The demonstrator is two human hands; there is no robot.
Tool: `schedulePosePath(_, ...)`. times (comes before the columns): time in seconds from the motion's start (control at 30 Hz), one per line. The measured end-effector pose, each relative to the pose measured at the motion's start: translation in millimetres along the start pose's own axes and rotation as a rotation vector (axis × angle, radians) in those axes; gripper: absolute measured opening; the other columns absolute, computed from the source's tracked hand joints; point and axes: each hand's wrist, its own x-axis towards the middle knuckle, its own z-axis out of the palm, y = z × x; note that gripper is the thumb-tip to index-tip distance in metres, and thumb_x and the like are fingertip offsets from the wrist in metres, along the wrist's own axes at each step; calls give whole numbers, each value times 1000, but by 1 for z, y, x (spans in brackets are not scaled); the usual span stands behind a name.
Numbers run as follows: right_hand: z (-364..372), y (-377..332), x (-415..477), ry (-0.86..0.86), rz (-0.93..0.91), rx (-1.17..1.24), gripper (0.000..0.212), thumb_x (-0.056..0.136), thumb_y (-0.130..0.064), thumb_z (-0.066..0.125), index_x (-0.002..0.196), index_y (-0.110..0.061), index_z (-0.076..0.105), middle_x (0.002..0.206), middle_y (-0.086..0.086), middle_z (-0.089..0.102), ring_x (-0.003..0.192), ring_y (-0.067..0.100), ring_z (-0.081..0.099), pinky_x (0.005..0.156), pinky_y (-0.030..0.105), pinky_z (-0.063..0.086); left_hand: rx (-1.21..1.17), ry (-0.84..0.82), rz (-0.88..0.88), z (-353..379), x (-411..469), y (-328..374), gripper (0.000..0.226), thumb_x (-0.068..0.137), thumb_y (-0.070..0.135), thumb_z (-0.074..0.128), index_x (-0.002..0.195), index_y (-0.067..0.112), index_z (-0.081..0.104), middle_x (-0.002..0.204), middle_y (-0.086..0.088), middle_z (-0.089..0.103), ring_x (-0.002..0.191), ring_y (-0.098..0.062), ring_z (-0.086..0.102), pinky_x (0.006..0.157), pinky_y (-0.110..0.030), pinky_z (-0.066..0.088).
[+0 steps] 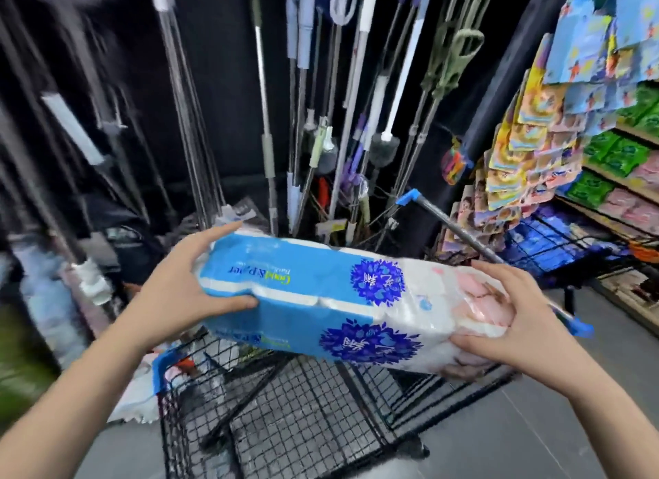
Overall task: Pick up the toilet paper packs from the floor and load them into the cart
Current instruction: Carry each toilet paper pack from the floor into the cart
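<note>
A long toilet paper pack (338,300), wrapped in blue and white plastic with dark blue flower prints, hangs level above the black wire cart (303,418). My left hand (182,293) grips its left end, thumb on the near side and fingers over the top. My right hand (513,318) grips the right end, where the wrap is clear and pinkish. The cart basket lies directly under the pack, and its blue-capped handle bar (460,232) runs behind the pack to the right.
Mops and brushes (313,122) with long poles stand upright just behind the cart. Shelves of colourful packets (570,140) fill the right side. White and blue plastic packs (142,389) lie on the floor by the cart's left corner. Grey floor (535,425) shows at the lower right.
</note>
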Motion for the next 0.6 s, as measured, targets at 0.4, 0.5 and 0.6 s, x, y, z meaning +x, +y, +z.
schedulePosePath(0.4, 56, 95, 127, -276, -265, 160, 110, 42, -35, 98, 140, -38, 48, 137, -9, 38, 129, -23, 25, 104, 4, 23, 252, 219, -357, 60, -63, 31, 101, 53, 57, 92, 143, 45, 48, 140, 34, 45, 133, 12, 42, 116, -23, 32)
schedulePosePath(0.5, 78, 105, 139, -327, -306, 124, 113, 40, -37, 98, 142, -32, 49, 138, -4, 40, 127, -18, 28, 104, -5, 18, 300, 226, -437, 75, -82, 31, 104, 52, 63, 93, 143, 43, 47, 137, 36, 43, 131, 1, 47, 115, -26, 35)
schedulePosePath(0.6, 101, 117, 138, -392, -306, 151, 113, 39, -46, 90, 144, -32, 49, 139, -5, 38, 129, -6, 35, 112, 5, 22, 315, 229, -506, 89, -102, 23, 96, 49, 71, 85, 134, 54, 44, 135, 34, 44, 129, -1, 47, 114, -20, 35)
